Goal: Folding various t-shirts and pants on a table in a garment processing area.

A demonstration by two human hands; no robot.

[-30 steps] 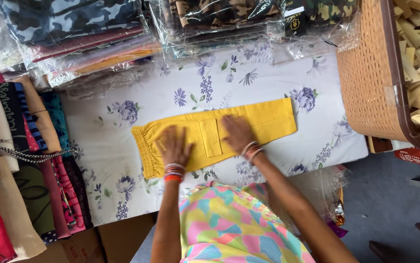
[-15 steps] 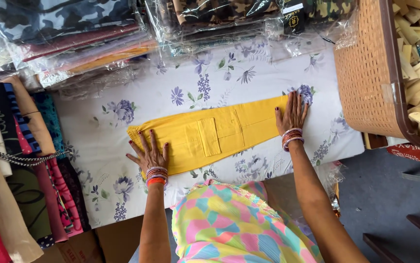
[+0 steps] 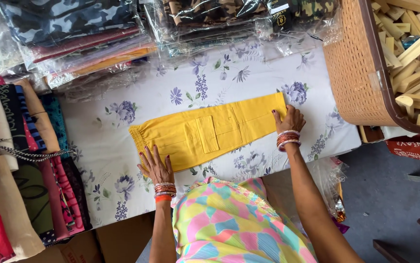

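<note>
Both hands slid outward — flat, open on yellow trousers [image 3: 209, 134] — basket [image 3: 353, 73] beside.

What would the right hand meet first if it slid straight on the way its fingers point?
The right hand points up the floral cloth; probably the clear-wrapped camouflage packs come first, though depth is unclear.

Both arms extend upward from the lower centre of the frame, bangles at each wrist. Left hand [image 3: 155, 166], left of centre, lies flat, palm down, fingers spread. Right hand [image 3: 289, 119], right of centre, palm down, fingers apparently curled.
</note>
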